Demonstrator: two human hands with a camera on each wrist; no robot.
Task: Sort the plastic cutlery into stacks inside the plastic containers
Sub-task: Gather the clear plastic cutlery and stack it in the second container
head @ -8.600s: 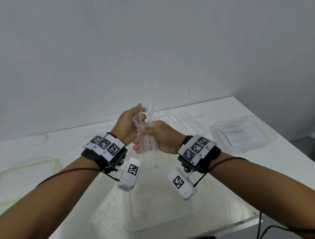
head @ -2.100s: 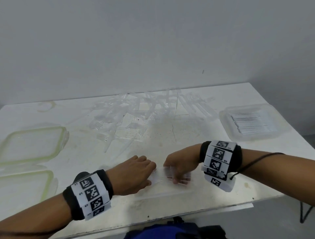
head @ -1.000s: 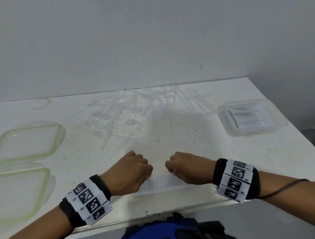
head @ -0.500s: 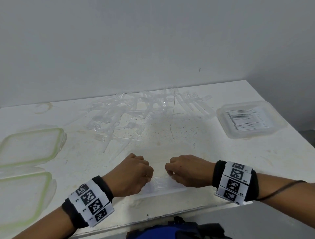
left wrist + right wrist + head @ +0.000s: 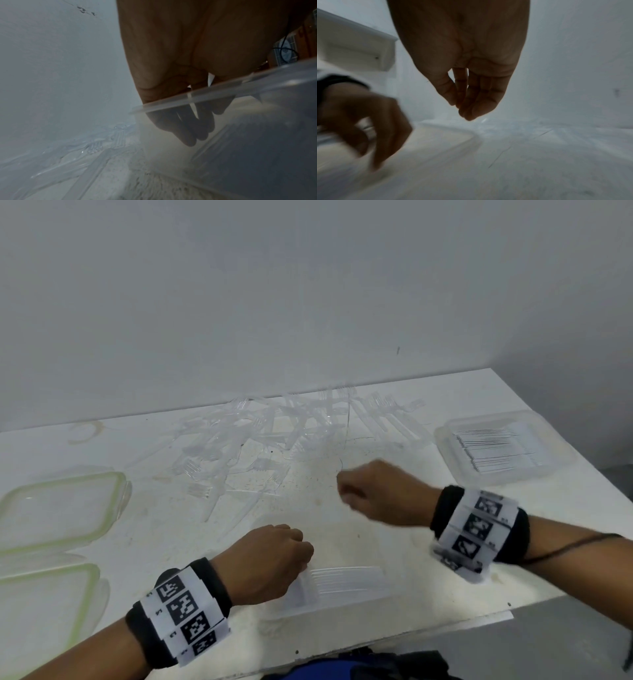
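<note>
At far left, two clear green-rimmed plastic lids point(image 5: 58, 508) lie on the stained white table point(image 5: 376, 542). The left hand point(image 5: 270, 559) reaches into the near clear plastic container point(image 5: 346, 590), fingers point(image 5: 188, 129) extended down onto the stack of clear forks point(image 5: 342, 575). Loose clear plastic cutlery point(image 5: 274, 433) lies behind. The right hand point(image 5: 376, 491) hovers empty, fingers loosely curled. At right, another clear container point(image 5: 507, 450) holds stacked cutlery.
</note>
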